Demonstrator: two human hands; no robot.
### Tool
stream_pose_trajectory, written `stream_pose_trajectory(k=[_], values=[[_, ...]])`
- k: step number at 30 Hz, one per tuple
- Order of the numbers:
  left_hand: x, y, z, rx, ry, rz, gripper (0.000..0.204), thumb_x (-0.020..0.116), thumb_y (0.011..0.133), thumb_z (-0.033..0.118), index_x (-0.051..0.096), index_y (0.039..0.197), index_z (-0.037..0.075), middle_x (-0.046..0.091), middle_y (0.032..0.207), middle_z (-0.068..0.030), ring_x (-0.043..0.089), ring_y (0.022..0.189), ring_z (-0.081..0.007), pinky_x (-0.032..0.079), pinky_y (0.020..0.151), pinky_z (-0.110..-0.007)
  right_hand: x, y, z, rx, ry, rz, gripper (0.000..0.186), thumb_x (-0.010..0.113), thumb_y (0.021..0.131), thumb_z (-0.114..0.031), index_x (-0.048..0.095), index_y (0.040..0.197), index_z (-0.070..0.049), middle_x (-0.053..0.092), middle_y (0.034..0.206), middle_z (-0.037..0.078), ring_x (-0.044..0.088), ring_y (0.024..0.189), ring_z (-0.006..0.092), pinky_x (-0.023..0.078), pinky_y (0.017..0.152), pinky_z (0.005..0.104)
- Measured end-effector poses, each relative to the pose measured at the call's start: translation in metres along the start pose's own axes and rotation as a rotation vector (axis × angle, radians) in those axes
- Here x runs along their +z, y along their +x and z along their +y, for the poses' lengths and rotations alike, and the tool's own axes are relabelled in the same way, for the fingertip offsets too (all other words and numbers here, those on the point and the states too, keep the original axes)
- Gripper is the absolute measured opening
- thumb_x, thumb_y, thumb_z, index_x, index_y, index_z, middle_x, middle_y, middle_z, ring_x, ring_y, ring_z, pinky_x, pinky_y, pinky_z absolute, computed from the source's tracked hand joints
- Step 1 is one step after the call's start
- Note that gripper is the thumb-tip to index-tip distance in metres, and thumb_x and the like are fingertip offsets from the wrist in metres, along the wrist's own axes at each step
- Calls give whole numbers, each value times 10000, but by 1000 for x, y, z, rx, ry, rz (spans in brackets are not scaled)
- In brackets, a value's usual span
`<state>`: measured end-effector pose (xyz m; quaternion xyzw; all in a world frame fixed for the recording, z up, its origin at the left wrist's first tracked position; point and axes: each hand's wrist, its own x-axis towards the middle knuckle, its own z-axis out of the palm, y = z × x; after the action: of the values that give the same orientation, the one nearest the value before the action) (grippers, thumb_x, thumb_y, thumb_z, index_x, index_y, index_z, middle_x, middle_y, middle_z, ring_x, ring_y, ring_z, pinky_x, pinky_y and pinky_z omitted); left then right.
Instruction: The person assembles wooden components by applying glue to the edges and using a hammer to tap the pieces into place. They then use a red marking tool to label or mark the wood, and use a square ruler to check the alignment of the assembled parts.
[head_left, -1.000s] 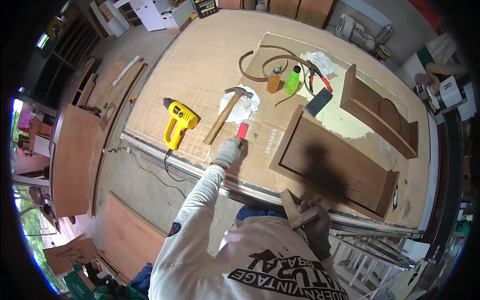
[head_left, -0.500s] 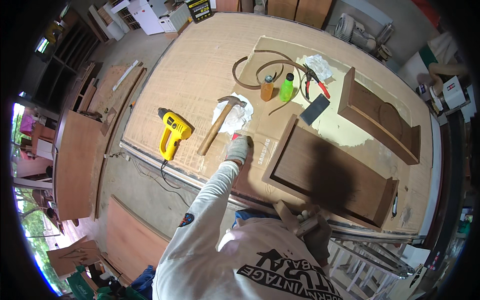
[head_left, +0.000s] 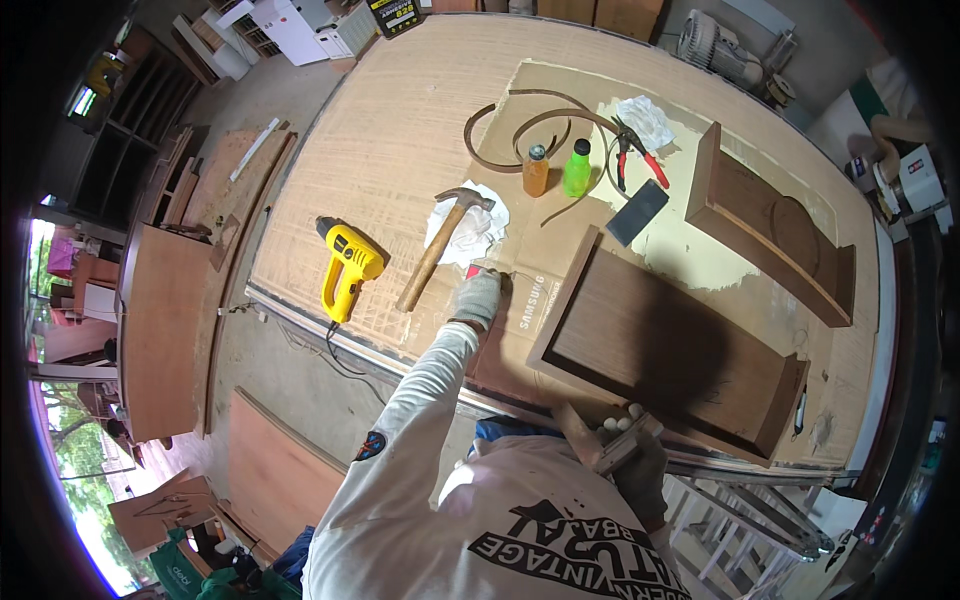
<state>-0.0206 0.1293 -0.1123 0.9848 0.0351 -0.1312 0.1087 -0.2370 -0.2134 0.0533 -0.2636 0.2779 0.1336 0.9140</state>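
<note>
My left hand, in a light grey work glove, is closed at the near side of the table. A small red object shows at its fingertips; most of it is hidden. Beyond that hand a claw hammer rests on a crumpled white cloth. Close to my body, my right hand, also gloved, grips a wooden piece with its fingers curled over it. An open brown drawer-like wooden box lies just ahead of the right hand, partly in shadow.
A yellow heat gun lies left of the hammer, its cord over the edge. Farther back are orange and green bottles, red-handled pliers, a dark block, curled brown strips and a second wooden box.
The whole view has shifted slightly. Both hands keep nearly the same place and grip, and the things on the table lie as before.
</note>
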Motion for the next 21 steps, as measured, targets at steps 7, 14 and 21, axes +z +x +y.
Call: stream_pose_trajectory(k=[7,14,21], values=[[-2,9,16,14,2,-79,281,595,932,266,710,1053,39,720,1036,-232,713,959,-416,575,799,-516,-3,2,1,-16,-76,47,513,696,901,-203,487,1348,-67,675,1037,71,659,1076,272,527,1029,477],[41,37,-40,116,-381,93,195,703,835,105,717,1028,82,737,1006,-192,709,956,-375,556,832,-427,14,-9,4,1,-16,16,490,675,914,-204,491,1349,-73,655,1033,61,638,1080,260,519,1022,471],[-8,55,-45,536,-138,-125,329,687,816,116,738,1138,159,741,995,-144,711,936,-305,557,814,-379,3,-3,9,-23,-15,32,467,687,915,-221,511,1323,-76,659,1021,65,638,1072,256,515,1026,470]])
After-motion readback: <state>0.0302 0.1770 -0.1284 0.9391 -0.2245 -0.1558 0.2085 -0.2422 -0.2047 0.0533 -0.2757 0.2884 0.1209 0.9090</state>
